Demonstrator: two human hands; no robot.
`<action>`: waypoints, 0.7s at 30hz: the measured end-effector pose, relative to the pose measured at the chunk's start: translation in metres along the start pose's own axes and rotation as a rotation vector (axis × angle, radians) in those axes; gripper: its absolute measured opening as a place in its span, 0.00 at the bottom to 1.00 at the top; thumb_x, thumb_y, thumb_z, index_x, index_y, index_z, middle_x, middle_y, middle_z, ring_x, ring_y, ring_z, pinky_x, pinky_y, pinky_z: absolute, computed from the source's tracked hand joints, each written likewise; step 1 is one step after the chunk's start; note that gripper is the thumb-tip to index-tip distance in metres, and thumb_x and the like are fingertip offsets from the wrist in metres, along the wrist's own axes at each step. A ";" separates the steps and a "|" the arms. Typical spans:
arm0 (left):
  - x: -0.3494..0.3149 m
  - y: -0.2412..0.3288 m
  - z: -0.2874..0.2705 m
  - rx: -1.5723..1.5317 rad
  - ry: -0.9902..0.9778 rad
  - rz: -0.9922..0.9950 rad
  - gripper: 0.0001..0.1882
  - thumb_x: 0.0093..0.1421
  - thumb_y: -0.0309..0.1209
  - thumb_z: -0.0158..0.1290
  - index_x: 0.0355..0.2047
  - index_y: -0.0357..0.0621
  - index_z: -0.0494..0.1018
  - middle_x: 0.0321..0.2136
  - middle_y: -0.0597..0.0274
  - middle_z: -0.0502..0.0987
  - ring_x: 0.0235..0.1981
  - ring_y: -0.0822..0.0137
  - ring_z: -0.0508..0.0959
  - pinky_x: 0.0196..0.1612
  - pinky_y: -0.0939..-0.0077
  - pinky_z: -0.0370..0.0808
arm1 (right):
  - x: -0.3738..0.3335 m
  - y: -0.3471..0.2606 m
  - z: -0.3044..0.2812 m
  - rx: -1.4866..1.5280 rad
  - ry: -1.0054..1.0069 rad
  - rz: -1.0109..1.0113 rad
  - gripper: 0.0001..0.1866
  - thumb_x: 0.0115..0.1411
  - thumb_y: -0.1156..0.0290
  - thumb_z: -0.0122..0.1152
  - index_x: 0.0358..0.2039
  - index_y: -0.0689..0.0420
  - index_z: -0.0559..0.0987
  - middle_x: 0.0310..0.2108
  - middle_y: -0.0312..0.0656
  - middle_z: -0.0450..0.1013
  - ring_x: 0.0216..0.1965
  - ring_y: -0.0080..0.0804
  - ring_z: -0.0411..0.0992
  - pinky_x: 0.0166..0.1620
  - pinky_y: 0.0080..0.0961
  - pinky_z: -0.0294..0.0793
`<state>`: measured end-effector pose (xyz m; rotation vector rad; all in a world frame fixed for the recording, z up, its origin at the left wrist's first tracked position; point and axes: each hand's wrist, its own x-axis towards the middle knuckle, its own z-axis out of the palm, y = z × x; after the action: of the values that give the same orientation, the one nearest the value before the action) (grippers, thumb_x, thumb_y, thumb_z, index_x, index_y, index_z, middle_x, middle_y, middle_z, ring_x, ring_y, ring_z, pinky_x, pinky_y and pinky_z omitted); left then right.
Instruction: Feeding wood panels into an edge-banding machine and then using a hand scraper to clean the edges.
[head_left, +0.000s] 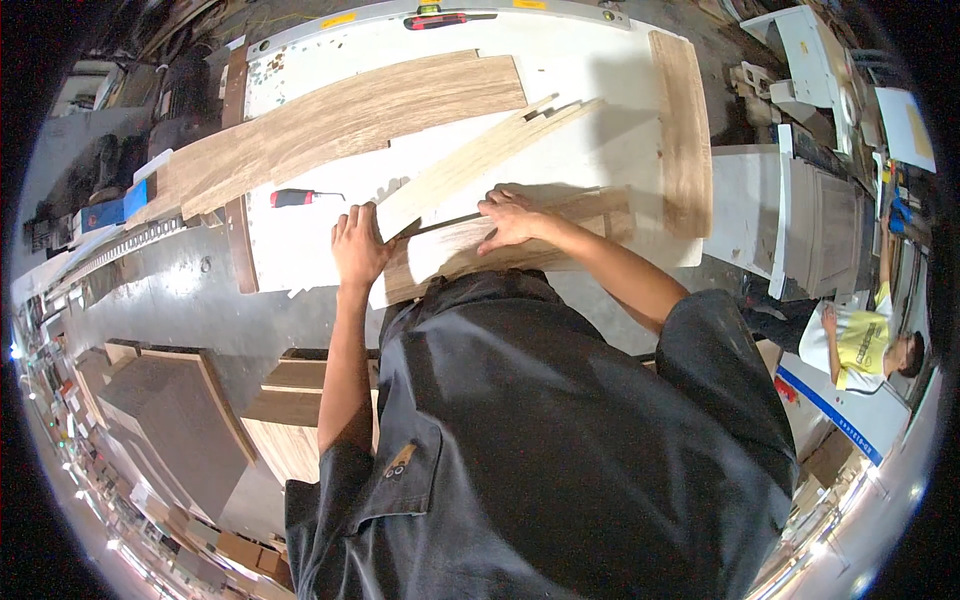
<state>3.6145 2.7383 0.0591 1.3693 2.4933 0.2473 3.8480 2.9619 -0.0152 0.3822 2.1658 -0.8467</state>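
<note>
At the near edge of the tabletop [575,55], the left hand [359,243] sits by the left end of the wood-grain plank [447,253] — its long axis running roughly along that edge — while the right hand [511,221] lies nearer mid-length, each grip's closure impossible to tell.

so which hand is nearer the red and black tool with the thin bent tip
Left. The left hand is just right of the red and black tool and a little closer to the body; the right hand is farther right, past the left hand.
</note>
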 end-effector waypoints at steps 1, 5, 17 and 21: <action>0.001 0.002 -0.002 -0.003 -0.002 0.009 0.39 0.49 0.39 0.75 0.59 0.44 0.71 0.53 0.53 0.76 0.55 0.50 0.75 0.60 0.54 0.70 | 0.001 0.001 0.008 0.086 0.067 -0.045 0.66 0.52 0.22 0.66 0.75 0.60 0.58 0.77 0.62 0.48 0.80 0.59 0.39 0.79 0.58 0.44; 0.004 0.001 -0.007 0.007 0.028 0.027 0.38 0.49 0.41 0.74 0.58 0.44 0.72 0.53 0.52 0.77 0.54 0.48 0.75 0.59 0.54 0.71 | -0.009 -0.004 0.007 0.141 0.095 -0.029 0.60 0.56 0.31 0.69 0.73 0.64 0.59 0.75 0.62 0.53 0.78 0.60 0.46 0.79 0.55 0.47; 0.008 -0.003 -0.006 -0.011 0.011 0.020 0.38 0.49 0.42 0.74 0.59 0.45 0.72 0.51 0.55 0.78 0.54 0.48 0.76 0.58 0.54 0.71 | -0.032 -0.031 -0.030 0.006 -0.030 0.070 0.52 0.56 0.39 0.74 0.71 0.60 0.66 0.72 0.60 0.60 0.76 0.59 0.54 0.78 0.50 0.52; 0.013 -0.004 -0.013 -0.022 0.012 0.048 0.38 0.48 0.41 0.75 0.58 0.45 0.72 0.50 0.54 0.79 0.53 0.48 0.77 0.58 0.53 0.72 | -0.032 -0.019 0.002 -0.064 0.102 0.012 0.46 0.57 0.46 0.76 0.70 0.51 0.70 0.71 0.58 0.62 0.76 0.57 0.53 0.77 0.51 0.54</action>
<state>3.6008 2.7468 0.0677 1.4239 2.4627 0.2927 3.8605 2.9462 0.0165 0.4142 2.2764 -0.7645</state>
